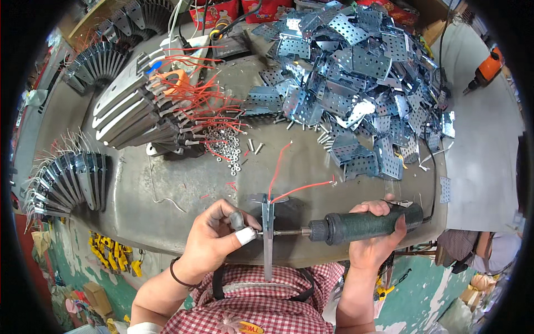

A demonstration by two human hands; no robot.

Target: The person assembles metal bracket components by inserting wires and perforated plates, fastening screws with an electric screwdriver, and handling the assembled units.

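A dark green electric screwdriver point(356, 227) lies sideways in my right hand point(374, 236), with my fingers wrapped round its body. Its bit points left and meets the side of a narrow grey metal part point(268, 239), seen nearly edge-on. Two red wires point(281, 167) come out of that part's far end. On the opposite side, my left hand point(225, 228) pinches close against the part, in line with the bit. White tape covers its thumb and a grey cover sits on one finger. What lies between those fingertips is hidden.
Perforated metal brackets point(356, 72) form a big pile at the far right. Left of it are stacked grey parts with red wires point(133, 106), loose nuts point(222, 142) and screws point(255, 146). More parts fan out point(69, 183) at the left. An orange power tool point(486, 69) rests far right.
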